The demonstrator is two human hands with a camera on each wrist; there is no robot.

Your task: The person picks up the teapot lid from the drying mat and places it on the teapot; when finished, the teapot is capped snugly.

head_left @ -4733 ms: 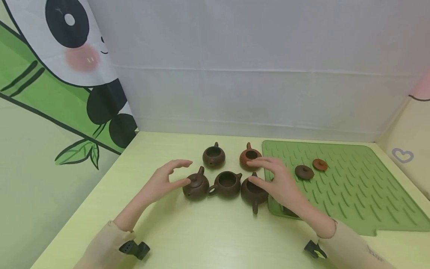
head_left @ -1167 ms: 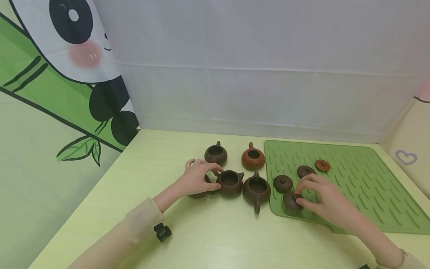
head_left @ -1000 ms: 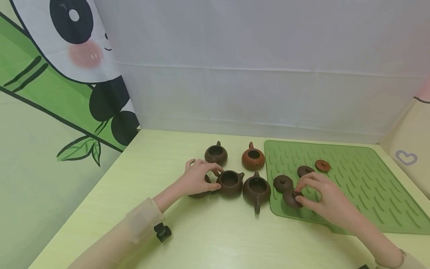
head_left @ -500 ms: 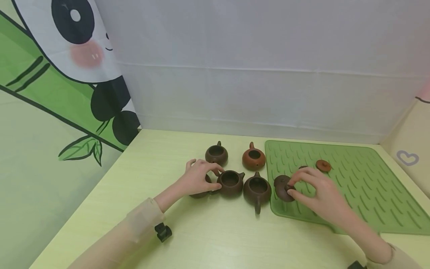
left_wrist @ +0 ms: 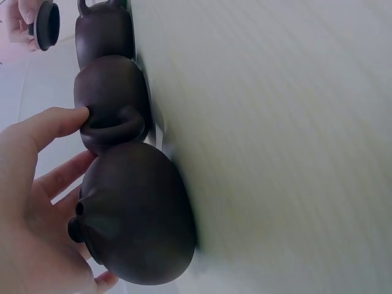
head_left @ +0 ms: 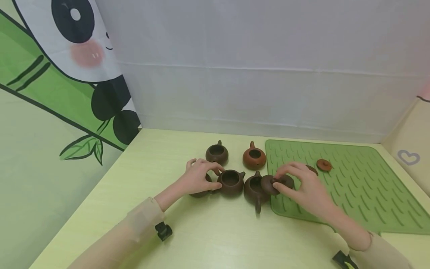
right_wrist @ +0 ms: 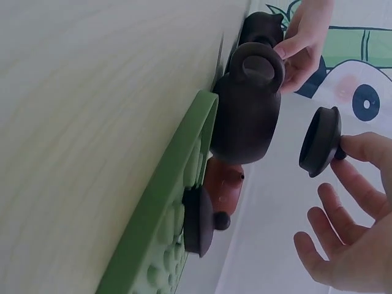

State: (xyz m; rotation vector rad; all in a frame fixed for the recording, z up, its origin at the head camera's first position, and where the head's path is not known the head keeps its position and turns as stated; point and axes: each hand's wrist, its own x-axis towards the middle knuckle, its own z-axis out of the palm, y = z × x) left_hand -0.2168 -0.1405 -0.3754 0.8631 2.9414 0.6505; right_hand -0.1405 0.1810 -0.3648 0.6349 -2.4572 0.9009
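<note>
Dark lid (head_left: 268, 185) | right hand (head_left: 305, 186) raised, pinching knob (right_wrist: 340, 154), other fingers (right_wrist: 339, 214) splayed | left hand (head_left: 196, 178) gripping front-middle teapot (head_left: 231, 189)

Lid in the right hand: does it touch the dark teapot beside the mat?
Apart: the right wrist view shows open space between the lid and dark teapot.

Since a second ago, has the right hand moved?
Yes, left: in the head view, the right hand has shifted toward the left edge of the green mat.

place: screened-off tabletop (head_left: 215, 239), room type unclear | creased pale sheet (head_left: 255, 74) | cartoon-printed side panel (head_left: 60, 119)
</note>
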